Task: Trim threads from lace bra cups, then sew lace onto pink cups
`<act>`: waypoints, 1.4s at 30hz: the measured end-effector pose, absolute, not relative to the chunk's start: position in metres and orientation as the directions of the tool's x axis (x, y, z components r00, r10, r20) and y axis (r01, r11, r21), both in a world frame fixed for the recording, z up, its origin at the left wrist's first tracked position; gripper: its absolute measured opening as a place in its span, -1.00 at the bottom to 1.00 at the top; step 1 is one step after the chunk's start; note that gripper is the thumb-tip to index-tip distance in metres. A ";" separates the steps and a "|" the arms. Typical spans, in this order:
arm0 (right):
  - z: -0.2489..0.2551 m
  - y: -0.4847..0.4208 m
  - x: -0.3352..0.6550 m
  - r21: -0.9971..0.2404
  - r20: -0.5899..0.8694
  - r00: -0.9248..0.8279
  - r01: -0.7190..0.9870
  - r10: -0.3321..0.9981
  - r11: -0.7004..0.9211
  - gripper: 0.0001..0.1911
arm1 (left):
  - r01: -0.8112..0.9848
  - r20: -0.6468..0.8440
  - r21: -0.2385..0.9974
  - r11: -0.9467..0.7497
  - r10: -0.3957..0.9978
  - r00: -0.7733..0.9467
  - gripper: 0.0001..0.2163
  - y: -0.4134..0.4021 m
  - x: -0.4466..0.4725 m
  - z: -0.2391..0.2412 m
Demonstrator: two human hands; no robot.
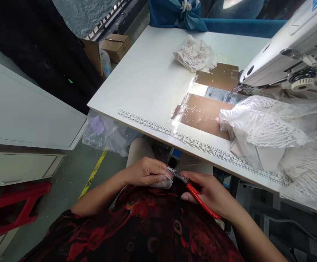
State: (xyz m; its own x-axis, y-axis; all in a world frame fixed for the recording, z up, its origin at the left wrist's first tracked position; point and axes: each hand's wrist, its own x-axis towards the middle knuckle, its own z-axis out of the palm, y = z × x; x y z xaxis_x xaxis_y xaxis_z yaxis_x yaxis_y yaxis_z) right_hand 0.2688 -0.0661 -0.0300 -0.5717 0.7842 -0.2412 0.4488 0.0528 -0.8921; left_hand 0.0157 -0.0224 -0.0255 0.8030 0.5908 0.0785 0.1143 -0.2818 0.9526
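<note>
Head view: near the bottom centre of the frame, the left hand is pinching a small piece of white fabric, its grip closing thumb against fingers. Just right of it, the right hand is holding red-handled snips, its grip wrapping loosely around the handles; the metal blades are pointing up and left, their tips meeting the fabric, though how far they are parting cannot be told. Both hands are resting low, in front of a dark red-patterned garment and below the edge of a white table. Along that edge a printed ruler is running towards the lower right. White lace is lying heaped at right, beneath a sewing machine, while another lace bundle is sitting at upper centre. Brown panels are lying between them. A clear plastic bag is hanging left of centre.
</note>
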 end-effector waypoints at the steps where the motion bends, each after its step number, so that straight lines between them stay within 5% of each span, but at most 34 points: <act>1: -0.029 -0.066 0.269 -0.892 -0.245 -0.576 0.450 0.780 0.052 -0.73 | 0.117 0.077 0.952 -0.284 0.591 0.803 -0.66 -0.022 0.016 -0.025; 16: -0.045 -0.073 0.274 -0.838 -0.245 -0.556 0.533 0.795 0.114 -0.79 | 0.103 0.091 0.954 -0.283 0.596 0.798 -0.71 -0.023 0.019 -0.030; 24: -0.057 -0.078 0.263 -0.948 -0.216 -0.446 0.310 0.868 -0.077 -0.69 | 0.013 0.086 0.985 -0.175 0.543 0.835 -0.69 -0.029 0.031 -0.024; 28: -0.074 -0.078 0.268 -0.958 -0.273 -0.413 0.199 0.869 -0.206 -0.64 | 0.089 -0.114 0.993 0.072 0.504 0.856 -0.64 -0.037 0.034 -0.028; 31: -0.083 -0.081 0.274 -0.955 -0.278 -0.401 0.212 0.873 -0.207 -0.65 | 0.204 -0.287 0.946 0.251 0.356 0.890 -0.41 -0.036 0.031 -0.032; 36: -0.099 -0.094 0.276 -0.953 -0.286 -0.364 0.207 0.886 -0.222 -0.69 | 0.160 -0.164 0.986 0.039 0.148 0.975 -0.56 -0.024 0.037 -0.016; 42: -0.113 -0.103 0.275 -0.963 -0.249 -0.322 0.181 0.913 -0.199 -0.71 | 0.087 -0.009 0.937 -0.339 0.223 0.975 -0.76 -0.003 0.072 0.071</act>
State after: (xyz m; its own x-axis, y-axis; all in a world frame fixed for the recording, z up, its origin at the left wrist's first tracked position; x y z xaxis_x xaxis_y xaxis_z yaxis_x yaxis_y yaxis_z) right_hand 0.2750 -0.1027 -0.1130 -0.3220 0.9133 -0.2494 0.1814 -0.1991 -0.9631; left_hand 0.0722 -0.0034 0.0707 0.9747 0.2235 -0.0092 0.0867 -0.3394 0.9366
